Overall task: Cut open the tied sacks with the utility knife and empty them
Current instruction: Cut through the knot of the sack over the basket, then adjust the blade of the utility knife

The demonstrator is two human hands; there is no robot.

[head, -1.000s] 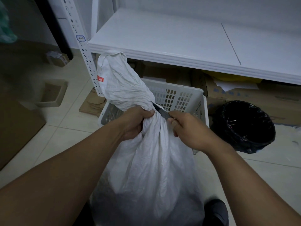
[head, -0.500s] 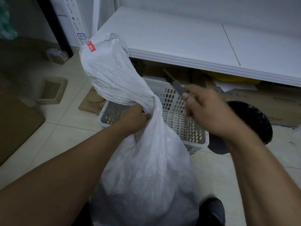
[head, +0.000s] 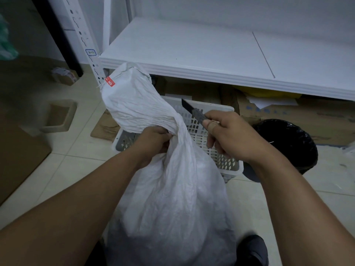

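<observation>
Shelf edge point(head: 221, 78) at twelve; our left grip point(head: 153, 143) clenches the sack point(head: 172, 198), right grip point(head: 232, 139) holds the utility knife point(head: 194, 112); sack base cut off at six.

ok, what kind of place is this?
Likely a storeroom or stockroom: white slotted-post shelving, cardboard boxes stowed under it, and a perforated plastic basket and black-lined bin on the tiled floor.

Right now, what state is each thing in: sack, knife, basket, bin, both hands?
sack, upright on the floor, full, neck bunched closed.
utility knife, blade out, clear of the sack.
left hand, grips the sack's neck.
right hand, holds the knife.
basket, upright behind the sack.
bin, upright, black liner in.
</observation>
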